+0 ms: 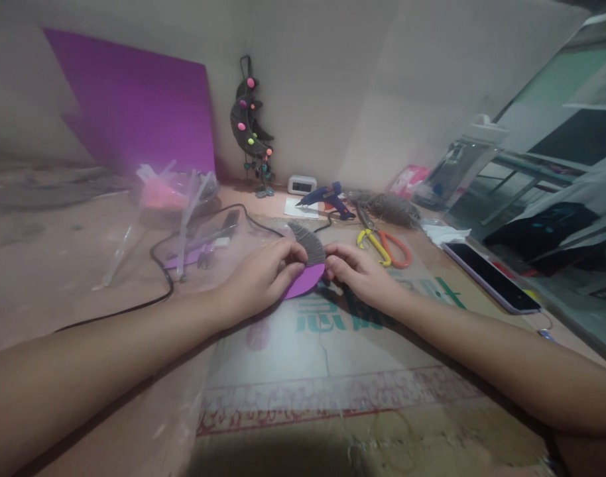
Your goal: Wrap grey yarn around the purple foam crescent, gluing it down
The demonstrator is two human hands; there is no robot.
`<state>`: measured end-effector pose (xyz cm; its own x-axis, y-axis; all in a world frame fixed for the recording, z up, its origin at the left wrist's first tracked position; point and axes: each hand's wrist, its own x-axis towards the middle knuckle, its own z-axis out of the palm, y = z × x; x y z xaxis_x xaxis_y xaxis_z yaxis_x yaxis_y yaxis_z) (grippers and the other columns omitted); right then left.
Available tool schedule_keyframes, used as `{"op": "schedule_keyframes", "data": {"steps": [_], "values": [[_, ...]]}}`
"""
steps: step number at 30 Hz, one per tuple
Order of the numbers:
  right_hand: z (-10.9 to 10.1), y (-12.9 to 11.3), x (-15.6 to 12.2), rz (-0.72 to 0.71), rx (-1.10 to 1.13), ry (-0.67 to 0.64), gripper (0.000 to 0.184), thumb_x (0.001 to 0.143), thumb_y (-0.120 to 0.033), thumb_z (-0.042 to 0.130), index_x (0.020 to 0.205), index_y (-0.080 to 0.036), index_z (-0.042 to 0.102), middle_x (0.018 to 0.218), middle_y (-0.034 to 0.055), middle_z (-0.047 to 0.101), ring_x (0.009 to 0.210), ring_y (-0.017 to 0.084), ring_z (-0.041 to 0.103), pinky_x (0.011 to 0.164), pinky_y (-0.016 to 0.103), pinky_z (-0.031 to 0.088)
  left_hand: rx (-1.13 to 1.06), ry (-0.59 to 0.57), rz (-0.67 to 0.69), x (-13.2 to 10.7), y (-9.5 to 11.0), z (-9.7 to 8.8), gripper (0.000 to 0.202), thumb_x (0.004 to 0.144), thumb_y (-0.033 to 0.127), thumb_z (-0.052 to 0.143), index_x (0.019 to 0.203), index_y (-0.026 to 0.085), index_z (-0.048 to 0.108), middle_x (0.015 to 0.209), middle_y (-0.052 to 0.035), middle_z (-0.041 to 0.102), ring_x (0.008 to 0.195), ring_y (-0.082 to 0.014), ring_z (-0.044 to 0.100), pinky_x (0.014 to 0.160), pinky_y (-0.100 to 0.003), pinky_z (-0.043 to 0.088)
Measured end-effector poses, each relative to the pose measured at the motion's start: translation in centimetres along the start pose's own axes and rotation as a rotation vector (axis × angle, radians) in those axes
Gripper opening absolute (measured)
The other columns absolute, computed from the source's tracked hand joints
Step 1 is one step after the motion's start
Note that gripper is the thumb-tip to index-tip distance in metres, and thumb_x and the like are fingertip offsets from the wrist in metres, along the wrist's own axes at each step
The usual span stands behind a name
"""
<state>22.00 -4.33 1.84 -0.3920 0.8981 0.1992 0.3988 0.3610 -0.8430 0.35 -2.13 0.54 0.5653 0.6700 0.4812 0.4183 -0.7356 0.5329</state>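
Between my hands is a curved purple cutout, its upper part wrapped in grey yarn. My left hand pinches its left side between thumb and fingers, hiding part of it. At the right edge, where the wrapping ends, the fingers of my right hand are closed on the piece. Whether a loose strand also lies between those fingers is hard to see. A thin strand lies on the mat below. Beyond are a blue glue gun and scissors with yellow and orange handles.
A printed plastic-covered mat lies under my hands. At left are a black cord and clear glue sticks. A phone and a bottle stand right. Behind are a decorated crescent, a small clock and purple sheet.
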Motion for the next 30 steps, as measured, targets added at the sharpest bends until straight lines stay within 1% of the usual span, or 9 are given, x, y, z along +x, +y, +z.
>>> {"op": "schedule_keyframes", "data": {"steps": [5,10,16,24,30], "values": [[-0.14,0.31,0.16,0.028,-0.035,0.030,0.022,0.087,-0.038,0.056,0.092,-0.017,0.062,0.078,0.0012,0.062,0.069,0.013,0.056,0.064,0.026,0.044,0.016,0.012,0.000,0.04,0.10,-0.10,0.012,0.091,0.022,0.046,0.098,0.018,0.054,0.095,-0.0052,0.063,0.090,-0.0190,0.058,0.082,-0.037,0.047],[-0.15,0.40,0.21,0.022,-0.118,0.048,0.017,0.083,-0.034,0.062,0.086,-0.018,0.064,0.079,0.0017,0.065,0.072,0.014,0.057,0.066,0.026,0.046,0.041,0.000,0.016,0.03,0.08,-0.14,0.011,0.092,0.022,0.046,0.097,0.018,0.055,0.094,-0.0047,0.063,0.090,-0.0192,0.058,0.081,-0.037,0.046],[-0.26,0.48,0.17,0.018,-0.010,0.015,0.019,0.085,-0.034,0.058,0.092,-0.016,0.063,0.082,0.0029,0.065,0.074,0.014,0.058,0.069,0.028,0.047,0.051,0.010,0.036,0.03,-0.10,-0.06,0.013,0.093,0.023,0.045,0.099,0.018,0.054,0.097,-0.0053,0.063,0.092,-0.0189,0.058,0.083,-0.037,0.046],[-0.12,-0.03,0.08,0.063,-0.076,0.008,0.012,0.083,-0.029,0.057,0.088,-0.018,0.059,0.077,0.0009,0.060,0.070,0.013,0.054,0.062,0.025,0.043,0.079,-0.006,0.053,0.01,0.12,-0.10,0.013,0.093,0.024,0.044,0.099,0.019,0.054,0.096,-0.0048,0.064,0.091,-0.0193,0.059,0.082,-0.037,0.046],[-0.13,0.17,0.00,0.064,-0.049,0.009,0.014,0.087,-0.032,0.054,0.086,-0.018,0.057,0.074,-0.0008,0.056,0.065,0.012,0.051,0.060,0.025,0.041,0.083,-0.020,0.048,0.07,0.19,-0.15,0.012,0.093,0.024,0.045,0.098,0.019,0.055,0.096,-0.0045,0.065,0.091,-0.0194,0.059,0.082,-0.036,0.046]]}}
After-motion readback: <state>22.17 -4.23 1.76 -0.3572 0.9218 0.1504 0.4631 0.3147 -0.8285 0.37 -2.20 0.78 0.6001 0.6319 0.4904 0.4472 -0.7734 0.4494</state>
